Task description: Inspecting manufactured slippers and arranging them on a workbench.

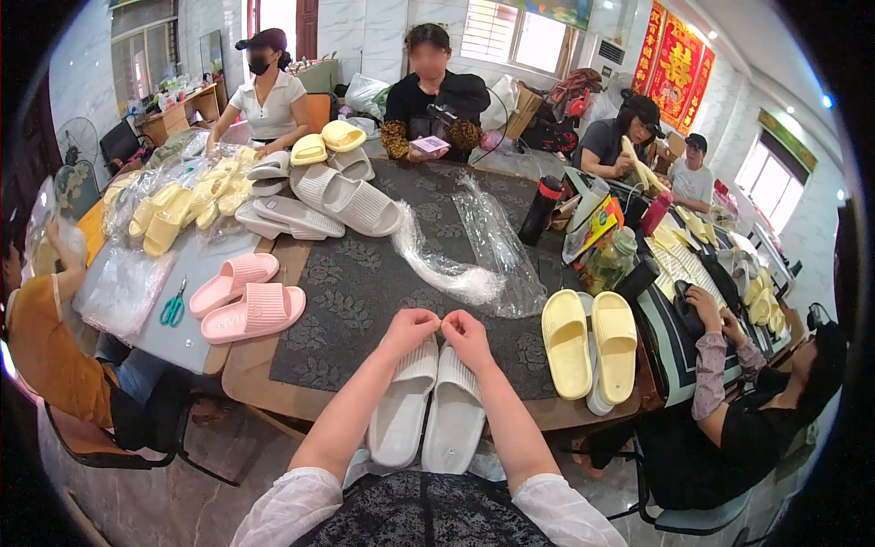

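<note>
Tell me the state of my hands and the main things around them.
Left hand: fingertips pinched
Right hand: fingertips pinched, close to the left's
Nearest gray slippers: upright, side by side
Pink slippers: upright, paired
Yellow slippers at right: upright, paired
Clear plastic: crumpled
Scissors: lying flat

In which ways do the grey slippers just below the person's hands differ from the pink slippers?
The grey slippers point their toes away from the person; the pink slippers point theirs toward the right. The grey slippers lie close to the left hand and right hand; the pink slippers lie apart, farther left. Both are pairs with ribbed straps.
</note>
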Demonstrator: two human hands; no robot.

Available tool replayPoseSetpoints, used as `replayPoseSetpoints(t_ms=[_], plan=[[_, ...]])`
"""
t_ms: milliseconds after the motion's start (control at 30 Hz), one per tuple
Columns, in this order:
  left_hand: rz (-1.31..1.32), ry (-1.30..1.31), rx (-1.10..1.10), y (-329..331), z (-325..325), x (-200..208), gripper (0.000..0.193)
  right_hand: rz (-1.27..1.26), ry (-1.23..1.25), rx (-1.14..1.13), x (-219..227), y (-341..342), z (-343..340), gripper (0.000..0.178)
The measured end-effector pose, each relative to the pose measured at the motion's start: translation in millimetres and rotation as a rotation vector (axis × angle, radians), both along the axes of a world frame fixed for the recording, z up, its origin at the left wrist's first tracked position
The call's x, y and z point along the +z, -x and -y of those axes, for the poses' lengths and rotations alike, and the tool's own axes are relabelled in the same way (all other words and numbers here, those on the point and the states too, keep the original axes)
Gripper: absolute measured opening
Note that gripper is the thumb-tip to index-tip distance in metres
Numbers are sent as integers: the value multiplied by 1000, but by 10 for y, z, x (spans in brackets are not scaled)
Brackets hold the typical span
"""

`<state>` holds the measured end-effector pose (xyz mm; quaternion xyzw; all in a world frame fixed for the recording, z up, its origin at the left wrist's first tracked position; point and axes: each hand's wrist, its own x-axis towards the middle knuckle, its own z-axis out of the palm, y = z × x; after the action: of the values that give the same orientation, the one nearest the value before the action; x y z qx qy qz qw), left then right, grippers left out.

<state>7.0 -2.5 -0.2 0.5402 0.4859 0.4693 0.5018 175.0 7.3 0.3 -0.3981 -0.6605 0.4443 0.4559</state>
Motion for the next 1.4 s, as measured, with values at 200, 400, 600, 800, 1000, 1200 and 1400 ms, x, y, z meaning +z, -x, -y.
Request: replayPoseSetpoints(t_ms=[200,400,600,800,1000,1200,1400], plan=[[-37,-125,127,40,33,24,14,39,-11,-30,53,52,24,10],[306,-205,147,253,16,120,26,-12,21,-94,51,-8,-23,10],[-430,-420,594,1147,766,571,42,-107,131,-37,-61,-115,-102,9],[-1085,-315,1153,2838,1149,325,75,-133,32,-75,179,1,-13,25],[-1143,-211,794,3270,992,211,104,191,-190,-86,819,-208,478,31],[-962,-236,686,3176,816,155,61,785,72,356,1044,-524,1166,42],[-1071,-305,637,2527,742,389,49,1014,-27,264,778,-176,1404,69]])
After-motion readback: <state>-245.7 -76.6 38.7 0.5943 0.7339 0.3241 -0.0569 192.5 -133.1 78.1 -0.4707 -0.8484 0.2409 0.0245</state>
